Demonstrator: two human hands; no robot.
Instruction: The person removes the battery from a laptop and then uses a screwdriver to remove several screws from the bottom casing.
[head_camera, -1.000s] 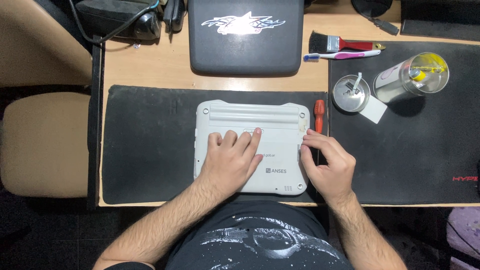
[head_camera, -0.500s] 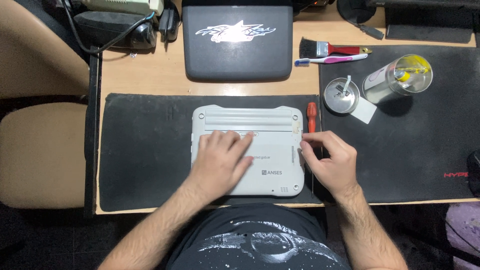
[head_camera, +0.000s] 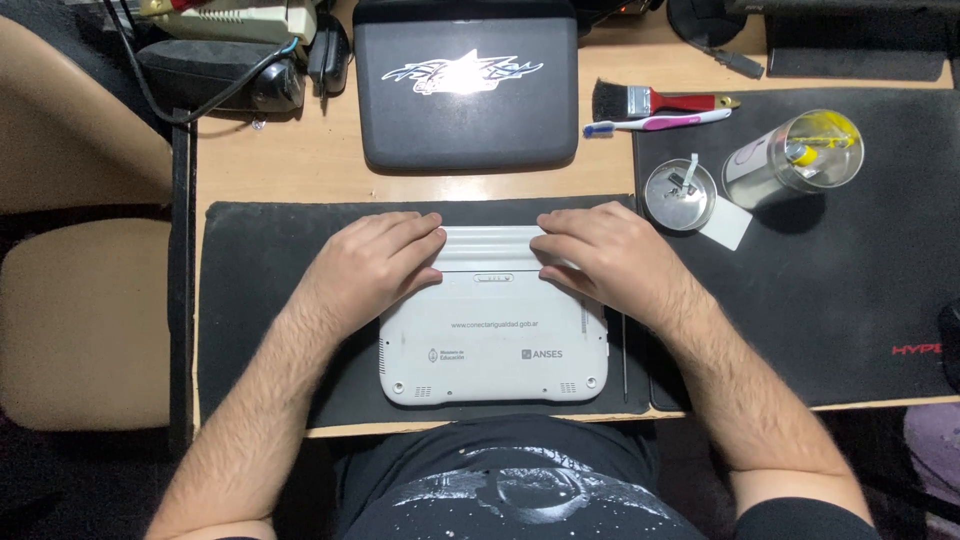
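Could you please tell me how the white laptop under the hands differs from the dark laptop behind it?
The white laptop lies bottom up on the black mat, its underside showing screw holes and vents; the dark laptop lies lid up on bare wood. Left hand and right hand press the white laptop's far edge; the dark laptop is untouched. Both are closed and similar in size.

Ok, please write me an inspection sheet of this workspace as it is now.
Surface: wooden desk with two black mats.
Job's things: white netbook lying underside up on the left mat.
Clutter: dark laptop, paintbrush, toothbrush, round tin, clear jar.
Grippers: left hand and right hand rest flat on the netbook's far edge.
Cables: black cable at far left.
Surroundings: beige seat at left.
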